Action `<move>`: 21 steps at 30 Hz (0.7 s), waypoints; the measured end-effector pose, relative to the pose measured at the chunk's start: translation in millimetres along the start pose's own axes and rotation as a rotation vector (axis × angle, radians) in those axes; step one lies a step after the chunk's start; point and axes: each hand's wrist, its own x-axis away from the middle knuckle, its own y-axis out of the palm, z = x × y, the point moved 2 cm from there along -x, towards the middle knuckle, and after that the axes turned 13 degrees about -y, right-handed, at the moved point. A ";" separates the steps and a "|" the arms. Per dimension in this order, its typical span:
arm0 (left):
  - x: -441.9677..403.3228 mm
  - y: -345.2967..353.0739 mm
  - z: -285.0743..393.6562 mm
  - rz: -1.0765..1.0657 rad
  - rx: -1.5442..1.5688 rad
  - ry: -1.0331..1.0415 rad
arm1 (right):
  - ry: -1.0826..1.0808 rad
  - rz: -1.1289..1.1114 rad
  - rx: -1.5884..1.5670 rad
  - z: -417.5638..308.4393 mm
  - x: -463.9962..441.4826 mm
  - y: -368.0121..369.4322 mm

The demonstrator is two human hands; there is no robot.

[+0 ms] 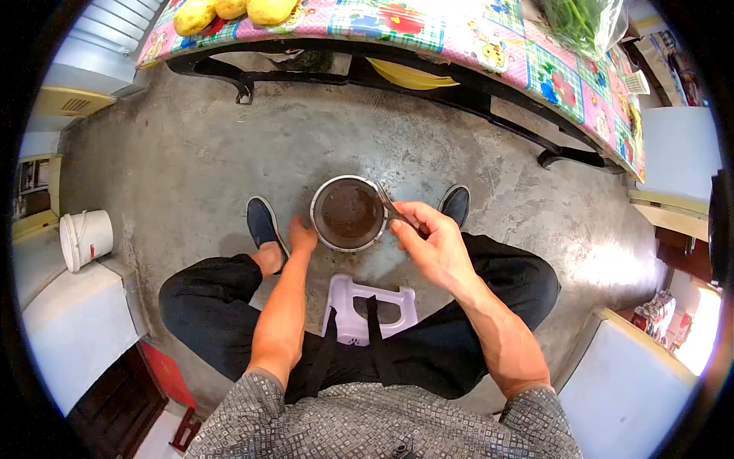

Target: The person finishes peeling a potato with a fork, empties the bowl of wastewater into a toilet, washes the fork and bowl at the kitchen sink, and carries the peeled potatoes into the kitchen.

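Observation:
A round metal pot (349, 213) of dark brown, murky liquid stands on the floor between my feet. My left hand (303, 236) is at the pot's left side, gripping its wall; its fingers are slightly blurred and partly hidden. My right hand (428, 237) is closed around the dark handle of a utensil (388, 200) at the pot's right rim. The utensil's metal end lies along the rim, and its exact kind is not clear. Below the pot, between my legs, is a pale purple plastic stool (352, 300).
A long table (459, 38) with a patterned cloth runs along the top, bearing yellow potatoes (195, 17) and bagged greens (585, 23). A white bucket (90, 236) stands at the left. Grey concrete floor (191, 145) surrounds the pot.

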 end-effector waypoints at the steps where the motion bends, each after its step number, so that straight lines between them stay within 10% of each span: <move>1: -3.9 6.5 -7.7 -0.048 -0.058 -0.024 | 0.004 0.007 -0.019 0.2 -0.4 0.1; 5: -51.2 93.2 -106.8 -0.484 0.105 -0.184 | 0.051 0.016 -0.051 -2.1 -3.1 -0.8; 8: -14.1 31.6 -33.5 -0.781 0.466 -0.524 | 0.048 0.035 -0.060 -2.5 -4.4 0.4; 21: 3.3 13.3 14.2 -0.857 0.367 -0.441 | 0.042 0.026 -0.058 8.0 -6.7 -1.3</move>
